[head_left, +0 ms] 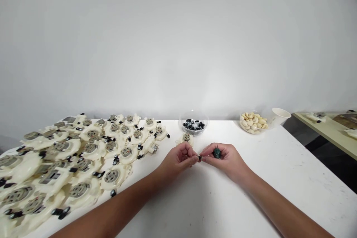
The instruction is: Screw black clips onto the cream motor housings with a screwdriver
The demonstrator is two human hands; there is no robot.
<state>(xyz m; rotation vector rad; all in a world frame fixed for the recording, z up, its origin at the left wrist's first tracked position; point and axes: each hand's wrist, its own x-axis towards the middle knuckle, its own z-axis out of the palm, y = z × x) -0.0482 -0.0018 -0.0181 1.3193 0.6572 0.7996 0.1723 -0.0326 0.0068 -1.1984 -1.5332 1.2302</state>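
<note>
Pinched shut, the fingertips of the left hand [178, 158] close on a small black plastic piece [199, 158] above the white table [223, 208], while the right hand [226, 160] curls around a dark green piece [216, 153] and brings its fingertips up against the black one. Both pieces look light and stiff. The black one is small enough to slip, so it seems best taken by its edges between the fingertips, and the green one by its sides. Just beyond the hands lies a lone cream plastic part [185, 138] with a grey centre, and a heap of similar cream parts [92, 148] spreads across the table's left side. Farther off stand a clear bowl [180, 123] of black pieces, a clear bowl [241, 123] of pale nut-like pieces and a white paper cup [280, 116].
</note>
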